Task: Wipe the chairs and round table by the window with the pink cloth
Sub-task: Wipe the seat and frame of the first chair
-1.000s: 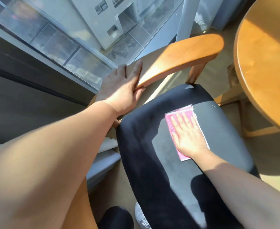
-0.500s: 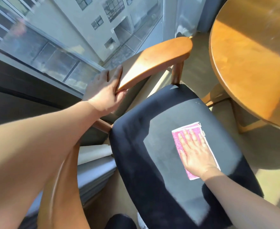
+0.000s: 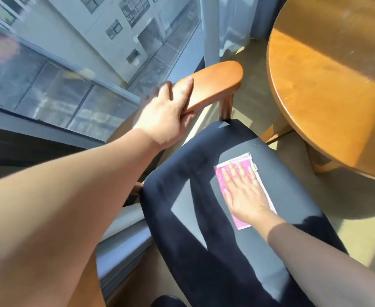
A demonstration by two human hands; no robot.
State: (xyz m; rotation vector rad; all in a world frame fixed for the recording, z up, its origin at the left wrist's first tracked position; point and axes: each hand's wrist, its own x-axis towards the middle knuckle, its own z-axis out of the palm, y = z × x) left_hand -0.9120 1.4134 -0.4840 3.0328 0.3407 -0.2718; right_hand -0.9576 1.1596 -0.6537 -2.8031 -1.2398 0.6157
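The right hand point(image 3: 246, 196) lies flat on the pink cloth point(image 3: 239, 221), fingers straight and slightly spread, palm pressing it down. The cloth is folded into a narrow rectangle with a pale edge along its right side. It rests on the dark seat point(image 3: 193, 202) of the chair point(image 3: 225, 107), a little right of the frame's centre and towards the seat's far right part. A strip of pink shows left of the thumb and a corner shows below the heel of the hand.

The left hand point(image 3: 166, 114) grips the wooden armrest point(image 3: 215, 85) in the upper middle of the frame — fingers laid over the top, thumb tucked under the near edge. The fingers are somewhat blurred.

Sunlight falls across the seat, and the shadows of both forearms cross it in dark bands.

The round wooden table point(image 3: 328, 85) fills the upper right of the frame, just beside the chair but not touching it — a strip of tan floor point(image 3: 292, 173) shows between them. The window point(image 3: 71, 74) takes up the upper left, close behind the armrest, with a pale building point(image 3: 124, 21) seen through the glass.
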